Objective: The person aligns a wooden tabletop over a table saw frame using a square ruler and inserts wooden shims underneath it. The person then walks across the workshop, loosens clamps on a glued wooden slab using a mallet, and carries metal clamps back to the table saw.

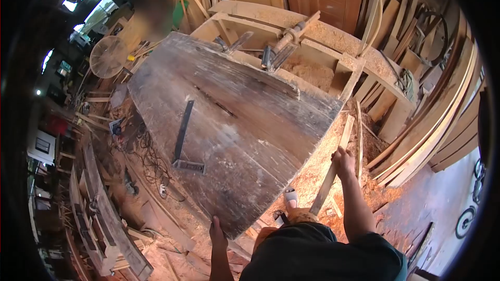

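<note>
My right hand (344, 162) is closed around a narrow wooden strip (328, 186), which slants along the right side of a large worn wooden board (234, 135). At the board's near corner, my left hand (217, 234) grips the edge, with part of the hand hidden. On the board lies a try square (184, 130), its dark blade pointing away and its stock towards me. The board's surface is scuffed, with a dark slot near the middle.
Behind the board stands a wooden frame (333, 34) with a wooden clamp (291, 34). Curved planks (442, 125) lean at the right. Wood shavings (307, 177) cover the floor by my feet. Cables (151, 151), a fan (108, 57) and another curved frame (99, 208) are at the left.
</note>
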Demonstrator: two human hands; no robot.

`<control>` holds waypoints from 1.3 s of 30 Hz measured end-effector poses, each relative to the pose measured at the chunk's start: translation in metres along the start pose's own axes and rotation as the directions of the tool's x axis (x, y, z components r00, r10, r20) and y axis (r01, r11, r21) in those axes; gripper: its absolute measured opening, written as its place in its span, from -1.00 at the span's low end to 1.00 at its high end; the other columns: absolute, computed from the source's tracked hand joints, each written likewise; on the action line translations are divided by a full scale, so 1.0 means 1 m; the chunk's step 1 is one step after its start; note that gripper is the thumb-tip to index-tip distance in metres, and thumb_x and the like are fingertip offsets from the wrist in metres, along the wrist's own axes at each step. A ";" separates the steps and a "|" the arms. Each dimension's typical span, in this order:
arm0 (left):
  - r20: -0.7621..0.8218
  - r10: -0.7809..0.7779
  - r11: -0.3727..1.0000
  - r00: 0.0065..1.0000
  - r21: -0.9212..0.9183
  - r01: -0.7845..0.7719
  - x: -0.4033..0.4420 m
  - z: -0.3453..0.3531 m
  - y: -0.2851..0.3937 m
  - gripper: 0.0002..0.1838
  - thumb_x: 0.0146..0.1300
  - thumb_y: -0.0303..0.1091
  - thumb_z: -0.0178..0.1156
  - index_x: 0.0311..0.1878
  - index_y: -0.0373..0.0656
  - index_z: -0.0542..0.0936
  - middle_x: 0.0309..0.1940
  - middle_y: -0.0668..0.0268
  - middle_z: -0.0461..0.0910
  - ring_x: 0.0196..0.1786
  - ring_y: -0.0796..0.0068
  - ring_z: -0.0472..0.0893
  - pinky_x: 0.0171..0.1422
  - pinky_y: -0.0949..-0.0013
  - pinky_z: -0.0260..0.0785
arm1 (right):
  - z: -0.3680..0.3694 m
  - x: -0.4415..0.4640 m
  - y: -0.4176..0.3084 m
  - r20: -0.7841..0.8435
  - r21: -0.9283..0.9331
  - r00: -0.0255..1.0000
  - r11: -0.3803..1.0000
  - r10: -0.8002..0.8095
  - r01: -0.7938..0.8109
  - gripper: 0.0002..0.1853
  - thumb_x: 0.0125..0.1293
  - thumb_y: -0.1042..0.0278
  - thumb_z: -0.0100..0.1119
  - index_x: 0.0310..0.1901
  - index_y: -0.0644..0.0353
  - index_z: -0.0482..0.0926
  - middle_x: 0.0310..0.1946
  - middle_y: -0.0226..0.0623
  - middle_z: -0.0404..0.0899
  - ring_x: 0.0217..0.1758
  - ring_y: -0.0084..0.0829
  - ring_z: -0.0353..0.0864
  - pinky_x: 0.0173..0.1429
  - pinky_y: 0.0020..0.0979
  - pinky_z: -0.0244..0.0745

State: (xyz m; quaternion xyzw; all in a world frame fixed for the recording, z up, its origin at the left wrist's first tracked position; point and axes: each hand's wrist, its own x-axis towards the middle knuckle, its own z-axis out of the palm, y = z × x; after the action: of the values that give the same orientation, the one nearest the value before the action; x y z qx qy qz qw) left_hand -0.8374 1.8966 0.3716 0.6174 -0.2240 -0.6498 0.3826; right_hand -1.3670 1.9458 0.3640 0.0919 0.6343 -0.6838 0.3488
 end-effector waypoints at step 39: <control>0.222 -0.473 0.878 0.853 0.200 0.435 0.003 0.014 0.066 0.07 0.15 0.62 -0.15 0.55 0.07 0.04 0.52 0.18 0.05 0.51 -0.02 0.10 0.52 -0.18 0.02 | 0.093 0.010 0.146 -0.232 -0.546 0.789 0.748 -0.569 0.378 -0.10 0.08 0.29 0.33 0.42 0.44 0.13 0.16 0.33 0.36 0.24 0.18 0.36 0.36 -0.08 0.32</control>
State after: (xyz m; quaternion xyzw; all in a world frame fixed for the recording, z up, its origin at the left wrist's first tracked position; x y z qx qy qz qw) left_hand -0.8367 1.8516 0.4215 0.5861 -0.1663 -0.7806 0.1399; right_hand -1.2584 1.8629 0.2580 -0.0310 0.8382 -0.5431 0.0398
